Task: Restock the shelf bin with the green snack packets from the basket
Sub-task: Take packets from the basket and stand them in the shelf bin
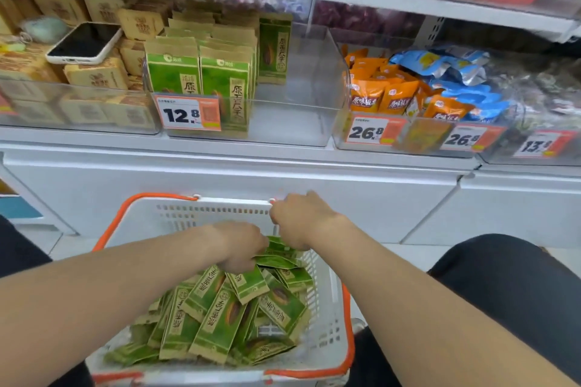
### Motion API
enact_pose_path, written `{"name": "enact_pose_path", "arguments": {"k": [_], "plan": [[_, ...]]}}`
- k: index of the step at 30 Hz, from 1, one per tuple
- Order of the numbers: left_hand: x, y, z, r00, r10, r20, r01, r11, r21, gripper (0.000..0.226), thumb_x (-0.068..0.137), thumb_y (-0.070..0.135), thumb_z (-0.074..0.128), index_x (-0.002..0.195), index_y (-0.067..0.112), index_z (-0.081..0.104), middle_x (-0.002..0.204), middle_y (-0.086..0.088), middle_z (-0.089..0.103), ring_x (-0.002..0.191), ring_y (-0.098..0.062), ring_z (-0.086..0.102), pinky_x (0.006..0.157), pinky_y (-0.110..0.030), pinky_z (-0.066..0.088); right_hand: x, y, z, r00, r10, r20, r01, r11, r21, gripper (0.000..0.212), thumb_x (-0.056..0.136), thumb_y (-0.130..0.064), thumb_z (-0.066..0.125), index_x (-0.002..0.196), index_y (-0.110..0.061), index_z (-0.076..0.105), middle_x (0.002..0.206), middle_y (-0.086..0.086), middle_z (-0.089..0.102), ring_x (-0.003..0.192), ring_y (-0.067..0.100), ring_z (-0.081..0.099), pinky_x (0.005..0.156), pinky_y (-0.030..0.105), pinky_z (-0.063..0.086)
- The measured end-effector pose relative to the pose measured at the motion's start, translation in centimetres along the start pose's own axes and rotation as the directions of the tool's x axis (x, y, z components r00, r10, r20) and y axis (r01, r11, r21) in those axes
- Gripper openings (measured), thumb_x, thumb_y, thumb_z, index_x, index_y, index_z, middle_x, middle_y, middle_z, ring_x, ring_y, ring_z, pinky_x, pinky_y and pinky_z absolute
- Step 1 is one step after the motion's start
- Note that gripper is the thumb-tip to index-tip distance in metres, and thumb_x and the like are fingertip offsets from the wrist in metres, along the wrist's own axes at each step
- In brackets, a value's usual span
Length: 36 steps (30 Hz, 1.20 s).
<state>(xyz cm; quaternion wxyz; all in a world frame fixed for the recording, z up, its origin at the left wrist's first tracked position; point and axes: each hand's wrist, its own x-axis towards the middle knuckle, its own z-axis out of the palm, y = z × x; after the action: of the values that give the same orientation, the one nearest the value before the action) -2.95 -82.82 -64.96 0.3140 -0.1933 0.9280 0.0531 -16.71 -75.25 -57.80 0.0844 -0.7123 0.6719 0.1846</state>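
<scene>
Left hand [240,245] and right hand [301,220] both grabbing green paper snack packets [220,314] inside the white slotted plastic basket [188,217].

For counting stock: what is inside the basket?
A loose pile of green packets; the left hand and right hand reach into it. The basket floor beneath is covered.

- Both bare forearms reach forward and down, the 2 hands close together.
- Left hand [240,243]: knuckles up, fingers curled round green packets [276,261].
- Right hand [301,218]: fingers curled down, gripping the same packets.
</scene>
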Motion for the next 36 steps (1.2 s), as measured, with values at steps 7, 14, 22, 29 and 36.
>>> {"name": "enact_pose_path", "arguments": {"k": [7,14,22,29,36], "plan": [[0.7,1.6,2.4,0.994,0.095,0.052,-0.102,0.981,0.165,0.046,0.102,0.023,0.050,0.148,0.020,0.050,0.120,-0.009,0.065,0.105,-0.030,0.065,0.087,-0.046,0.059,0.7,0.3,7.0,0.961,-0.042,0.275,0.063,0.996,-0.069,0.015,0.094,0.001,0.058,0.103,-0.011,0.062,0.081,0.000,0.051,0.074,0.020,0.053,0.074,0.037,0.042],[1.9,-0.1,3.0,0.995,0.027,0.091,-0.046,0.976,0.215,0.025,0.101,0.018,0.051,0.122,0.018,0.064,0.104,-0.002,0.069,0.088,-0.020,0.068,0.078,-0.038,0.061,0.9,-1.0,12.7,0.843,-0.095,0.529,0.189,0.974,-0.127,0.045,0.099,-0.008,0.059,0.142,-0.019,0.053,0.132,0.014,0.055,0.118,0.035,0.058,0.092,0.045,0.052],[2.4,0.0,1.7,0.994,0.040,0.097,-0.056,0.984,0.169,0.028,0.105,0.019,0.045,0.129,0.016,0.060,0.114,-0.005,0.067,0.089,-0.023,0.062,0.083,-0.040,0.059,1.5,-0.5,13.9,0.913,-0.107,0.394,0.116,0.993,0.003,0.038,0.095,-0.005,0.063,0.133,-0.009,0.061,0.138,0.012,0.047,0.117,0.034,0.058,0.089,0.044,0.052],[2.0,-1.3,0.4,0.995,-0.013,0.101,0.047,0.940,-0.339,0.061,0.102,0.027,0.062,0.156,0.022,0.036,0.140,-0.003,0.061,0.118,-0.023,0.061,0.093,-0.037,0.053,3.2,0.5,9.7,0.997,0.077,0.029,-0.082,0.862,0.500,0.020,0.088,0.004,0.060,0.089,-0.013,0.070,0.100,0.005,0.062,0.090,0.027,0.064,0.079,0.039,0.056],[1.9,-3.1,-0.1,0.994,-0.054,-0.091,-0.021,0.741,-0.671,0.123,0.078,0.058,0.088,0.164,0.026,0.007,0.157,0.003,0.044,0.137,-0.023,0.050,0.117,-0.043,0.043,2.7,1.1,5.9,0.875,0.483,-0.016,-0.114,0.237,0.965,0.037,0.087,-0.001,0.063,0.114,-0.020,0.076,0.113,-0.007,0.073,0.091,0.009,0.068,0.066,0.010,0.048]]}}
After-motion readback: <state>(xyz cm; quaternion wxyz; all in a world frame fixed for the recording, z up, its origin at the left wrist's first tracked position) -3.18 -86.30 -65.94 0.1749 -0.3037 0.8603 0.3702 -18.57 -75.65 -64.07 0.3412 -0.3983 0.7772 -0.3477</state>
